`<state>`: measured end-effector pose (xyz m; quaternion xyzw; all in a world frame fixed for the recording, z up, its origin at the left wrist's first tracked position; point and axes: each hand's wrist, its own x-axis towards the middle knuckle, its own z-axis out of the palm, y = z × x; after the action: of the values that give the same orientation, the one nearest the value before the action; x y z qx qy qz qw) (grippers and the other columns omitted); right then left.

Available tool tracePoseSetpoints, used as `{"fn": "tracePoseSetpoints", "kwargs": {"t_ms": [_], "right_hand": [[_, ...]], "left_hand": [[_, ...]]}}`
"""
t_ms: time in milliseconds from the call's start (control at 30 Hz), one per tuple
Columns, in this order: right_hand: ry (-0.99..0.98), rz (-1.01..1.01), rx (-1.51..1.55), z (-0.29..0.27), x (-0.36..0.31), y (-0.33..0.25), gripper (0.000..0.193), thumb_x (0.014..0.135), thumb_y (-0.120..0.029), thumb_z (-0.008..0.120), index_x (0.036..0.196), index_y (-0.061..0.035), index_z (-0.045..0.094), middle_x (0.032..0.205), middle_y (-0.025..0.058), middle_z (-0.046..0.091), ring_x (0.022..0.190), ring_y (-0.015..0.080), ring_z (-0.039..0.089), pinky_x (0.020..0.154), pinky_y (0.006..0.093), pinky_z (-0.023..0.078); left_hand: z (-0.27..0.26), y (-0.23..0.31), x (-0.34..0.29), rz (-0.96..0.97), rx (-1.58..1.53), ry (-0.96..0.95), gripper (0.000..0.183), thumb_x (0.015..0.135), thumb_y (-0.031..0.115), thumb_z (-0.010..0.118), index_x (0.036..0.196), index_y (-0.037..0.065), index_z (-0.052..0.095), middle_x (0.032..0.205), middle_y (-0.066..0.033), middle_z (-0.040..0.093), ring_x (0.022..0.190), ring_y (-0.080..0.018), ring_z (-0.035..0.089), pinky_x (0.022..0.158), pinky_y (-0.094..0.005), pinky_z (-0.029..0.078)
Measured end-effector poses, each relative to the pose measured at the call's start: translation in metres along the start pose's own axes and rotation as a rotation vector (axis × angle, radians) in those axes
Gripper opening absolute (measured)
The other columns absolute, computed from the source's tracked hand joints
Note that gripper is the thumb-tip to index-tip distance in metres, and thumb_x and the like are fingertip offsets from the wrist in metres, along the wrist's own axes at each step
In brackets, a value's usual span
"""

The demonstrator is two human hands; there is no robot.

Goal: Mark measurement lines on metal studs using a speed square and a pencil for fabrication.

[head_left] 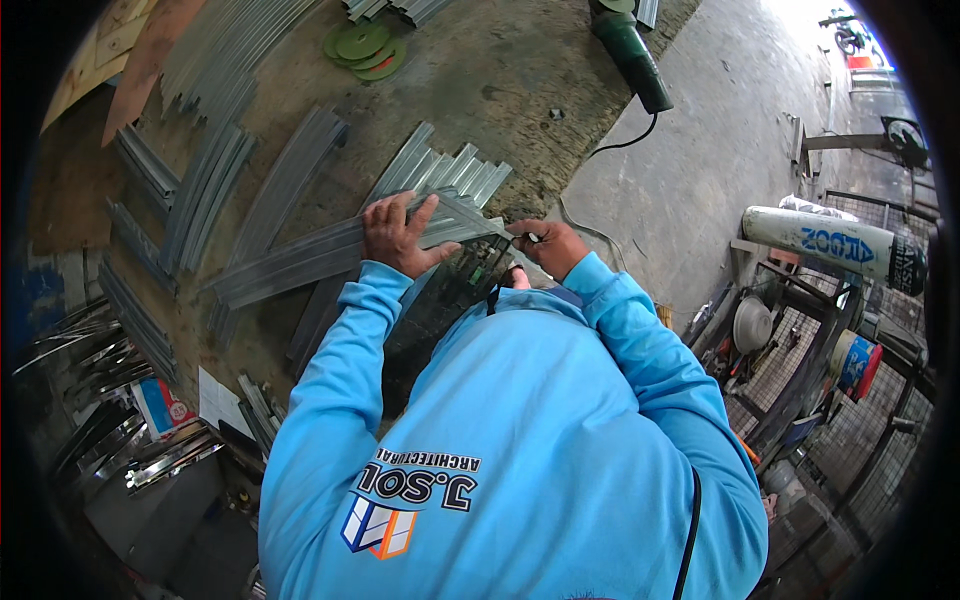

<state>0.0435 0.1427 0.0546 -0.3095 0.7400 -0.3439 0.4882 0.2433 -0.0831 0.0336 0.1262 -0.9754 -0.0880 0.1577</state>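
My left hand [402,236] lies with its fingers spread over a long grey metal channel [290,265], pressing on it near its right end. My right hand [553,248] is closed in a pinch at that end of the channel. A small dark thing shows between its fingers, too small to name. Just beyond my hands, several short cut metal channels [440,168] lie side by side on the worn workbench [470,80]. A dark piece of metalwork sits below the channel's end, partly hidden by my body.
A green angle grinder [632,60] lies at the bench's far right edge, its cord hanging over. Green cutting discs [365,48] lie at the back. More metal channels [215,180] cover the left side. On the right stand a white gas cylinder [820,240] and a metal rack [800,350].
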Motion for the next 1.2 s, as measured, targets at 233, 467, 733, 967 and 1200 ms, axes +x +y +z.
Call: {"fn": "tracePoseSetpoints", "kwargs": {"t_ms": [233,467,733,967,1200], "right_hand": [[0.077,-0.175,-0.073,-0.006,0.020,-0.007,0.023,0.092,-0.023,0.067,0.110,-0.0090,0.071,0.109,0.0186,0.069,0.105,0.0367,0.065,0.090,0.0418,0.052],[-0.044,-0.005,-0.199,-0.004,0.063,-0.032,0.037,0.089,-0.039,0.069,0.110,-0.0078,0.073,0.106,0.0200,0.069,0.101,0.0363,0.066,0.086,0.0444,0.052],[-0.091,0.032,-0.193,0.001,0.076,-0.024,0.041,0.089,-0.040,0.069,0.112,-0.0061,0.072,0.105,0.0194,0.071,0.098,0.0334,0.068,0.085,0.0428,0.052],[-0.117,-0.047,-0.152,-0.001,0.078,-0.017,0.037,0.091,-0.036,0.068,0.113,-0.0074,0.071,0.102,0.0178,0.072,0.095,0.0324,0.068,0.084,0.0422,0.052],[-0.155,0.052,-0.095,-0.006,0.075,-0.022,0.034,0.092,-0.036,0.067,0.112,-0.0086,0.070,0.095,0.0159,0.071,0.088,0.0295,0.067,0.080,0.0420,0.051]], "left_hand": [[0.001,0.001,-0.001,-0.019,-0.017,-0.004,0.076,0.068,0.063,0.080,0.129,0.020,0.063,0.124,-0.0097,0.056,0.114,-0.0306,0.052,0.100,-0.0498,0.038],[0.000,0.001,0.000,-0.020,-0.023,-0.002,0.075,0.069,0.062,0.080,0.129,0.020,0.063,0.124,-0.0099,0.056,0.114,-0.0308,0.052,0.100,-0.0499,0.038],[0.003,-0.001,-0.002,-0.021,-0.034,-0.002,0.079,0.069,0.066,0.078,0.131,0.021,0.062,0.125,-0.0111,0.054,0.117,-0.0310,0.050,0.101,-0.0509,0.036],[0.003,0.001,0.001,-0.019,-0.043,0.004,0.077,0.068,0.063,0.079,0.129,0.019,0.062,0.137,-0.0068,0.055,0.121,-0.0300,0.049,0.104,-0.0515,0.034],[-0.001,0.003,0.003,-0.026,-0.031,-0.023,0.076,0.068,0.060,0.079,0.128,0.017,0.064,0.140,-0.0032,0.056,0.122,-0.0298,0.048,0.106,-0.0531,0.032]]}}
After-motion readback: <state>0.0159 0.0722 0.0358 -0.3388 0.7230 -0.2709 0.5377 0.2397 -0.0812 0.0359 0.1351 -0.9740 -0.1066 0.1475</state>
